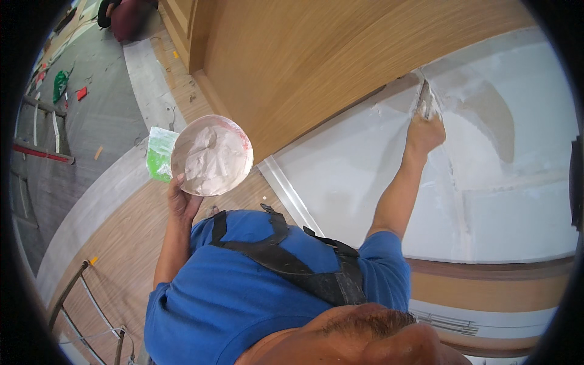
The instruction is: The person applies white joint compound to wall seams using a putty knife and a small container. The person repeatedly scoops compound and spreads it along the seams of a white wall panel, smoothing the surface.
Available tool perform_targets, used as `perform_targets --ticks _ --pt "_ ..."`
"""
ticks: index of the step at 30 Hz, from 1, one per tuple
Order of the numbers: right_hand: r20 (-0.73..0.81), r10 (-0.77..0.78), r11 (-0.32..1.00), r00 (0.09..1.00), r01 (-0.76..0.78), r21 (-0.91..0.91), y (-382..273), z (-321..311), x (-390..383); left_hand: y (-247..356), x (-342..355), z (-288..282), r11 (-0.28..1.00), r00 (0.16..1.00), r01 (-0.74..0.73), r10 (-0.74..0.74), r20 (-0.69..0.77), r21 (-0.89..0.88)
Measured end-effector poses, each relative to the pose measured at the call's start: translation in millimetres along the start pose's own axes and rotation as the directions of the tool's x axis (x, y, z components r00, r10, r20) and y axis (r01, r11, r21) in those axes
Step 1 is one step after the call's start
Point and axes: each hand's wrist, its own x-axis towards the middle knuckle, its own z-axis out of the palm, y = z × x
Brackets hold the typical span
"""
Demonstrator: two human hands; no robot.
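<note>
My left hand [185, 199] grips a round tub [246, 163] by its near rim. White filler paste [210, 155] lies inside it in thick folds. Beside the tub, on its left, shows a green, white-smeared flat piece [159, 155]; whether my fingers also hold it is hidden. Stretched out to the right, my right hand [427, 132] is closed around a putty knife [425, 97], smeared with white. The knife is at the white wall panel [340, 176], by a seam near the wooden panel's edge. Its blade is partly hidden.
A large wood-grain panel [292, 67] juts across the top centre. Ladders [45, 152] stand at the left, with another metal frame [91, 298] at the lower left. A green bag [60, 85] and red scrap [82, 93] lie on the grey floor. Someone in dark red [131, 18] is at the top left.
</note>
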Motion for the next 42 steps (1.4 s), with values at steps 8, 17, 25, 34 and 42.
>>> perform_targets --ticks 8,17,25,34,42 --pt "0.241 0.608 0.448 0.757 -0.577 0.683 8.3 66.9 -59.7 3.7 1.2 11.0 0.999 0.999 0.032 -0.032 0.026 0.027" --pt "0.32 0.665 0.127 0.675 -0.524 0.842 -8.7 103.1 -56.0 4.5 -3.7 20.1 0.998 1.0 0.016 -0.017 0.007 0.065" --pt "0.199 0.71 0.346 0.676 -0.58 0.737 -11.6 103.0 -50.6 1.1 -3.3 24.4 0.998 1.0 -0.009 0.008 0.013 0.068" --pt "0.067 0.706 0.545 0.705 -0.601 0.584 -6.9 94.0 -62.2 3.7 -2.6 24.6 0.994 1.0 0.0 0.0 0.0 0.109" --pt "-0.061 0.387 0.832 0.92 -0.319 0.454 3.6 64.0 -104.5 0.3 -2.3 21.4 0.997 1.0 -0.016 0.015 0.015 0.081"
